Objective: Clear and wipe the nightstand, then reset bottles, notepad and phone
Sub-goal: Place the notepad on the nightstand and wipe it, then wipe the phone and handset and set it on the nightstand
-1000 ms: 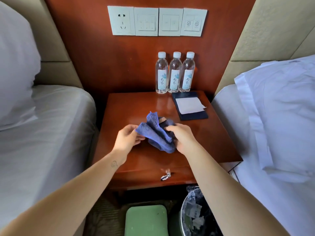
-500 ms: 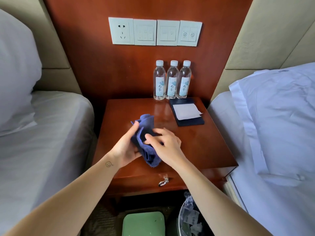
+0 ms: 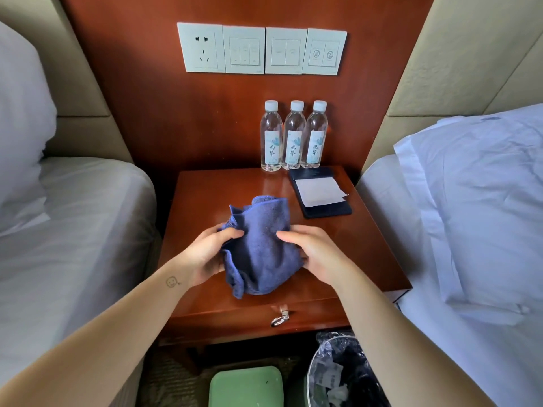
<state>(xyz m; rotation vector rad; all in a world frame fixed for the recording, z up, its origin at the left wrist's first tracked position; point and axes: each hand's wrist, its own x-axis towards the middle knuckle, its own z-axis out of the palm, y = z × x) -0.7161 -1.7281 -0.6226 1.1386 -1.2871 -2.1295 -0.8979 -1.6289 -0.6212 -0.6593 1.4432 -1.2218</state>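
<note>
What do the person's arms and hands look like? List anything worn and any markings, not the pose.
Both arms are bare to the frame's edge; no sleeves show. The left hand and right hand wear no gloves, rings, watch or bracelet that I can see. The left forearm bears a small smiley-face mark near the wrist; the right forearm shows no marking.

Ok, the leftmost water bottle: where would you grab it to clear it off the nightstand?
Grip the leftmost bottle around its labelled body, from the front-left. It stands upright, middle bottle close on its right, wood panel behind. The left hand and right hand both hold the blue cloth.
</note>
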